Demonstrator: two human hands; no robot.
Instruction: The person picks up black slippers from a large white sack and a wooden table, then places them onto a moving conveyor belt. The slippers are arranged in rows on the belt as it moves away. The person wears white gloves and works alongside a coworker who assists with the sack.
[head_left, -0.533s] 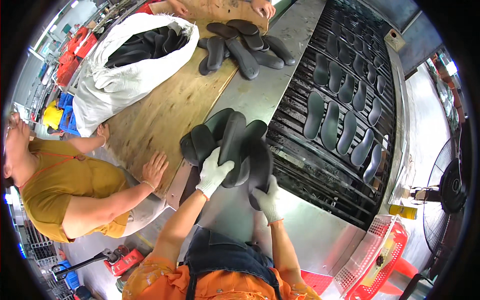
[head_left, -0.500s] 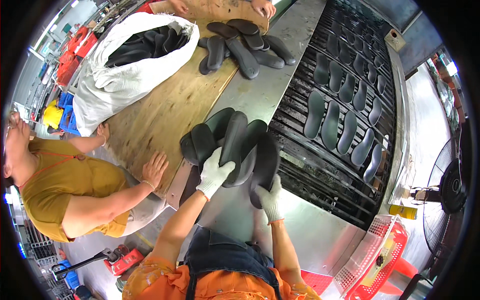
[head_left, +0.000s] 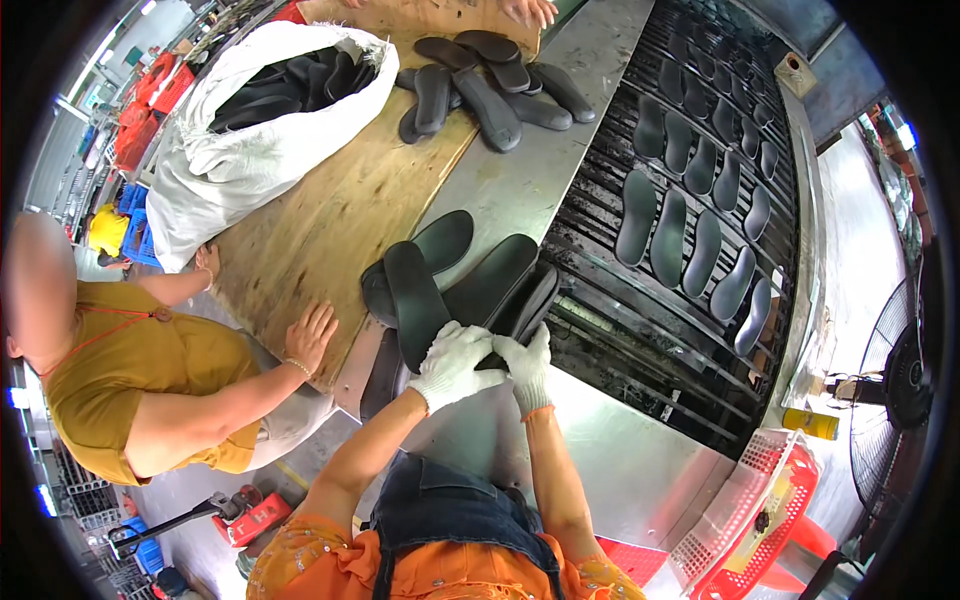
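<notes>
– What's on the wooden tabletop (head_left: 290, 260)?
– The white sack (head_left: 225, 165); right of it, an insole heap (head_left: 490, 105) overlapping the metal strip (head_left: 500, 190).
– And that strip?
– A second pile (head_left: 415, 300), below-right of the sack. The slatted bed (head_left: 625, 335), farther right, bears insole rows (head_left: 669, 238).

The left forearm (head_left: 375, 447) slants up rightward from the lower edge; the right forearm (head_left: 560, 470) rises more steeply. Just below the frame's centre, the white-gloved left hand (head_left: 453, 364) and right hand (head_left: 528, 368) meet closely, fingers bent.
</notes>
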